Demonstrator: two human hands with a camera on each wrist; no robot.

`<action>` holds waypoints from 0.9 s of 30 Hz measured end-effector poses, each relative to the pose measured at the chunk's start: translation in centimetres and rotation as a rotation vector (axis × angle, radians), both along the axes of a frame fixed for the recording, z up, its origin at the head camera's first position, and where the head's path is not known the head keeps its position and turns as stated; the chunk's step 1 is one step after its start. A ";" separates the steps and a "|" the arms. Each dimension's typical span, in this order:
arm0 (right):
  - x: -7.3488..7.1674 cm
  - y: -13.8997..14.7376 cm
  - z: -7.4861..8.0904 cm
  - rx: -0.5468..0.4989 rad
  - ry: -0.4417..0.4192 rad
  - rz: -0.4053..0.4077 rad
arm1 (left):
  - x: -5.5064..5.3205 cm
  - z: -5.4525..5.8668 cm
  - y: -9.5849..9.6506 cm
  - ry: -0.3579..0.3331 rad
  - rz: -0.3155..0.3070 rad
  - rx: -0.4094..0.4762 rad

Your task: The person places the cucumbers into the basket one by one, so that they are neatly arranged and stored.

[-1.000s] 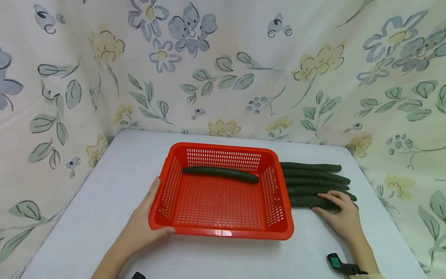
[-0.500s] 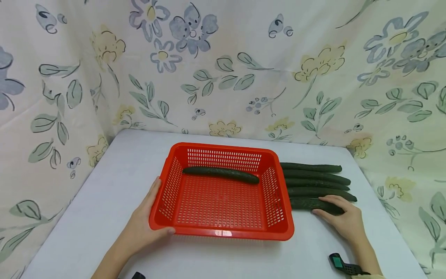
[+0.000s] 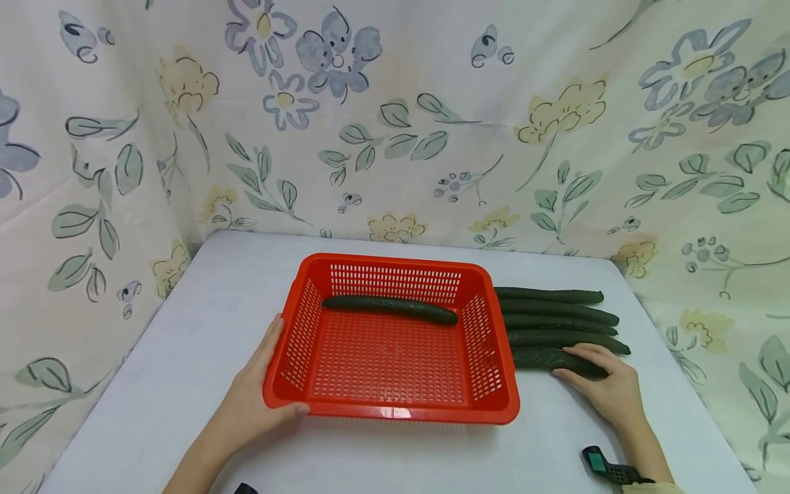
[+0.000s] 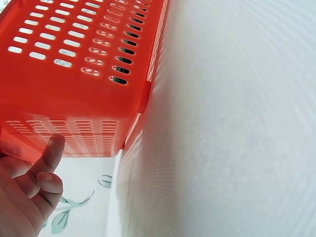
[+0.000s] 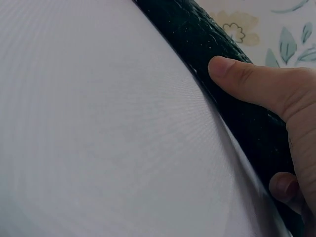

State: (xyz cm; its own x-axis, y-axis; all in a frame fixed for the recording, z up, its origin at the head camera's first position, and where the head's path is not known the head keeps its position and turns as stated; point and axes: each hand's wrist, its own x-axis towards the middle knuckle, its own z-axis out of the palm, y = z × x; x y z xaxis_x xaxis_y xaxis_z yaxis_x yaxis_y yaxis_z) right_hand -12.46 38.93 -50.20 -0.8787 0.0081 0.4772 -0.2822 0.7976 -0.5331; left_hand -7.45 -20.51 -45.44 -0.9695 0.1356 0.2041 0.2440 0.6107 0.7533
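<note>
A red perforated plastic basket (image 3: pixel 395 412) stands mid-table in the head view, with one dark green cucumber (image 3: pixel 391 307) lying inside near its back wall. My left hand (image 3: pixel 259 391) grips the basket's front left corner, thumb on the front rim and fingers along the left side. In the left wrist view, some of its fingers (image 4: pixel 52 153) curl beside the slotted wall. To the basket's right, my right hand (image 3: pixel 607 384) grips the nearest cucumber (image 3: pixel 540 357) of a row near its right end. The right wrist view shows the thumb (image 5: pixel 237 74) pressed across its dark skin.
Several more cucumbers (image 3: pixel 555 312) lie side by side behind the held one, their left ends hidden by the basket. A white cloth covers the table (image 3: pixel 204 322). Floral curtains (image 3: pixel 395 137) rise along its back and sides.
My right hand has shifted slightly right and toward the body, and the nearest cucumber has moved a little away from the row. My left hand and the basket hold their place.
</note>
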 end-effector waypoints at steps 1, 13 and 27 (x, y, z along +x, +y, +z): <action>0.0 0.0 0.0 0.001 0.000 -0.003 | 0.0 0.0 0.0 0.003 0.000 -0.005; 0.5 -0.1 1.1 -0.011 -0.009 -0.030 | 0.1 0.0 0.0 0.009 -0.002 -0.001; 1.0 0.3 3.8 -0.070 0.022 -0.213 | 0.0 -0.4 -0.2 0.034 -0.027 0.026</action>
